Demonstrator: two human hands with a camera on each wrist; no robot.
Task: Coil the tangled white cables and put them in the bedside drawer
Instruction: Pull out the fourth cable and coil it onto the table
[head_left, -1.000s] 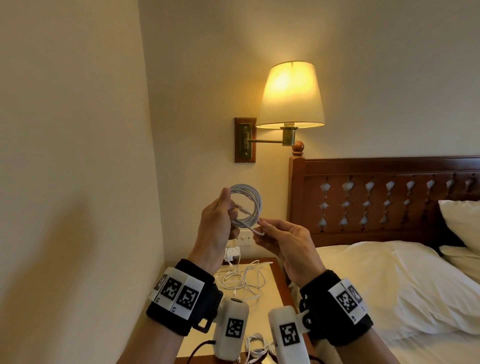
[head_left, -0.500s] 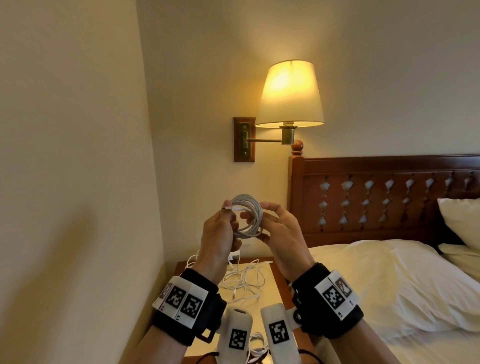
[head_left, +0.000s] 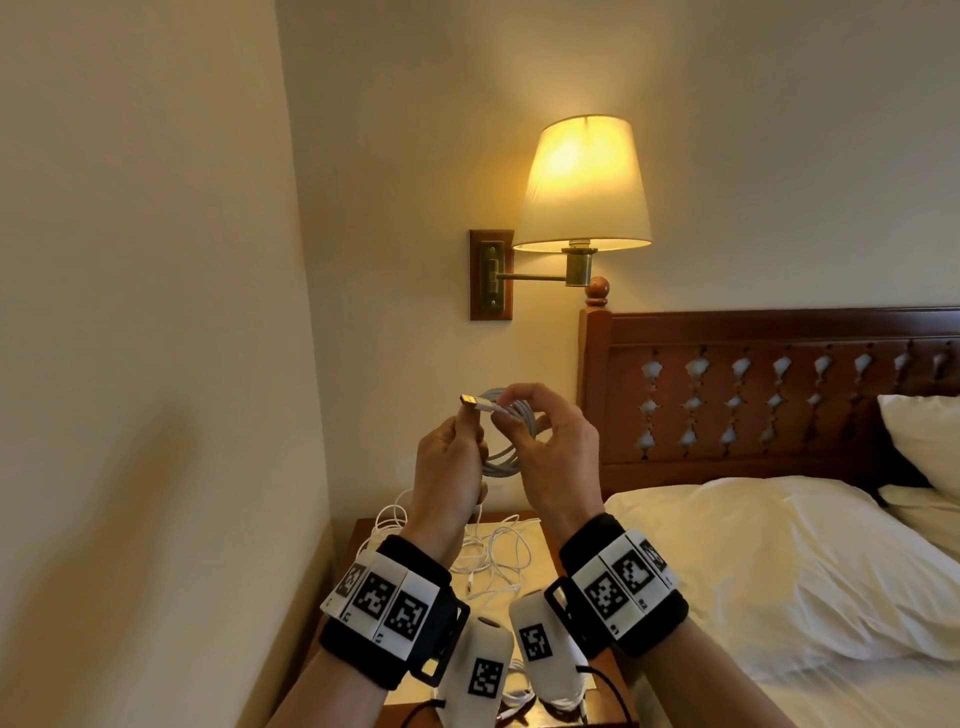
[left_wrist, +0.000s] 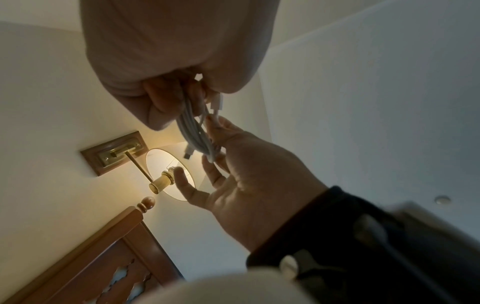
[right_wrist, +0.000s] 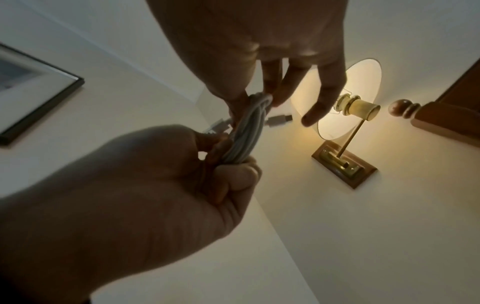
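Above the nightstand (head_left: 540, 540), left hand (head_left: 447, 467) grips the coiled cable (head_left: 501, 457); right hand (head_left: 556, 457) pinches its plug end (head_left: 480, 404).

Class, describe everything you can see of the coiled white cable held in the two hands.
The coiled white cable is a thin, smooth, plastic-looking cord wound into several round loops, held upright in the air above the bedside table. The left hand grips one side of the bundle; the right hand pinches its free end, where a metal-tipped plug sticks out leftward. Another connector shows in the wrist views.
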